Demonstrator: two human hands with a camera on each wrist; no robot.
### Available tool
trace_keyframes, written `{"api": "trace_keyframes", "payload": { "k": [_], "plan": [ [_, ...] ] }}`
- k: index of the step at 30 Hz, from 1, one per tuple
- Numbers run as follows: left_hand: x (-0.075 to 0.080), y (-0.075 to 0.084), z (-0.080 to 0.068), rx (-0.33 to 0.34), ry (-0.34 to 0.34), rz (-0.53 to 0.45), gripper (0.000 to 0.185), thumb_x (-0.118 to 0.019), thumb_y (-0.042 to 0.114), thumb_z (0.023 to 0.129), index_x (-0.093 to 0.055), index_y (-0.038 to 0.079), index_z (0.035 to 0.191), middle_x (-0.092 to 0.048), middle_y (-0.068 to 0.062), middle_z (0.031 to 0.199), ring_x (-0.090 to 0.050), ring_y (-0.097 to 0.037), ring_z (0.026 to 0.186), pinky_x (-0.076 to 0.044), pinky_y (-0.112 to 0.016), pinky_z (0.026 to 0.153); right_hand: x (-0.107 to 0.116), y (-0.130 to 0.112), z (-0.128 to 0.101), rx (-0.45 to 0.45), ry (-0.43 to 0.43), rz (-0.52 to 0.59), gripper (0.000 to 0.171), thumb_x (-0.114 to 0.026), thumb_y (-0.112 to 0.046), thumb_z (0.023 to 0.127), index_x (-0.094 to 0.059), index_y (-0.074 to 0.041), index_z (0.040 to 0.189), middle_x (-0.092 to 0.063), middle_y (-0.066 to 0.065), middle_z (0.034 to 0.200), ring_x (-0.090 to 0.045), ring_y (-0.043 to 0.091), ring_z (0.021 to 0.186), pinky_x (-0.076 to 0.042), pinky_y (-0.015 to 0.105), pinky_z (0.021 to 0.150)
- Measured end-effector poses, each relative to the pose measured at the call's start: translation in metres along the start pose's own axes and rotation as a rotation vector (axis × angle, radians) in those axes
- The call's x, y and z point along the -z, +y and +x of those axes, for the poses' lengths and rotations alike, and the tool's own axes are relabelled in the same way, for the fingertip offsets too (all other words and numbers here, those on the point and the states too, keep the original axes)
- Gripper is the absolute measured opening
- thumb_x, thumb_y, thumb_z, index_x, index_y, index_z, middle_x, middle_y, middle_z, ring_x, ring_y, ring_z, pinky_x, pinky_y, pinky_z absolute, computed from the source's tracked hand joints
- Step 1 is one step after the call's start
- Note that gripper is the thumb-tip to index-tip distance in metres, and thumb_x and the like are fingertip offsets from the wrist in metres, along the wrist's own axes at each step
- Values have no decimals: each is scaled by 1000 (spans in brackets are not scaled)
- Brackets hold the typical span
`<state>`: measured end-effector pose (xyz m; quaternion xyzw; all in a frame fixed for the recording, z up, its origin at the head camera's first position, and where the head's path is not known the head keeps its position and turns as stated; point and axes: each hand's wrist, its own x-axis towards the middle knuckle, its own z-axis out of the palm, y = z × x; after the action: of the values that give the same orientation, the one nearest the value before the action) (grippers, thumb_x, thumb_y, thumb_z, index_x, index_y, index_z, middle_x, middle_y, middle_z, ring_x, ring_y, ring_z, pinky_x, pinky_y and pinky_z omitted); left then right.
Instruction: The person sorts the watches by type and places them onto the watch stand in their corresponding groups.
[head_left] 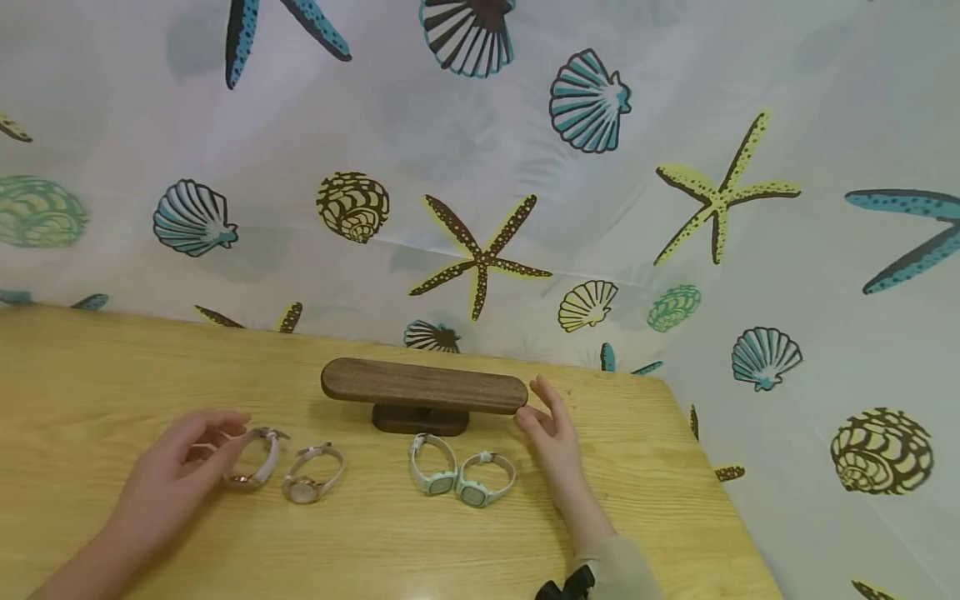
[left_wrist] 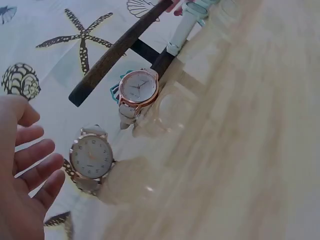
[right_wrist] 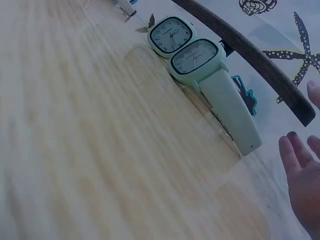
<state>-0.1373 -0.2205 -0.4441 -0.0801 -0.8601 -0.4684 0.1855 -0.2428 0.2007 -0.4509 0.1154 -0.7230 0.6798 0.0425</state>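
Four-cornered mint-green watches with buckled straps, a left one [head_left: 433, 467] and a right one [head_left: 486, 479], stand side by side on the table. Further left are two round-faced watches with pale straps, an outer one [left_wrist: 91, 156] and an inner one [left_wrist: 138, 87]. My left hand [head_left: 183, 467] is beside the outer round watch, its fingers loosely bent with nothing between them. Behind the watches stands a dark wooden bar [head_left: 423, 385] on a short base [head_left: 420, 419]. At the bar's right end is my right hand [head_left: 553, 429], fingers spread; whether it touches the wood I cannot tell.
The wooden table [head_left: 300, 550] has its right edge beyond my right hand. A white cloth [head_left: 300, 125] printed with shells and starfish hangs behind the table and along its right side. A black strap [head_left: 567, 586] is on my right sleeve.
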Motion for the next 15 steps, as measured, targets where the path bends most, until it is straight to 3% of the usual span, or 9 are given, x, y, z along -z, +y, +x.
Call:
{"api": "trace_keyframes", "payload": {
  "k": [6, 12, 15],
  "plan": [
    [-5, -9, -1, 20, -114, -153, 34, -56, 12, 98, -51, 2, 130, -63, -2, 105, -57, -3, 92, -47, -14, 72, -4, 0, 6, 65, -20, 26, 56, -63, -10, 93, -41, -12, 145, -38, 4, 147, -53, 22, 115, -49, 28, 91],
    [-9, -10, -3, -33, -237, -67, 44, -63, 14, 94, -49, 11, 135, -62, -4, 104, -59, -7, 88, -49, -17, 71, -6, -13, 2, 91, -34, -43, 54, -61, -5, 94, -42, -5, 144, -40, 10, 146, -56, 20, 111, -50, 26, 88],
    [-10, -14, -6, -91, -282, -57, 51, -65, 7, 91, -46, 11, 138, -62, -5, 108, -59, -9, 92, -49, -17, 73, -9, -20, -3, 84, -51, -66, 54, -60, -6, 94, -40, -4, 145, -40, 12, 146, -56, 25, 113, -50, 26, 89]
  ]
}}
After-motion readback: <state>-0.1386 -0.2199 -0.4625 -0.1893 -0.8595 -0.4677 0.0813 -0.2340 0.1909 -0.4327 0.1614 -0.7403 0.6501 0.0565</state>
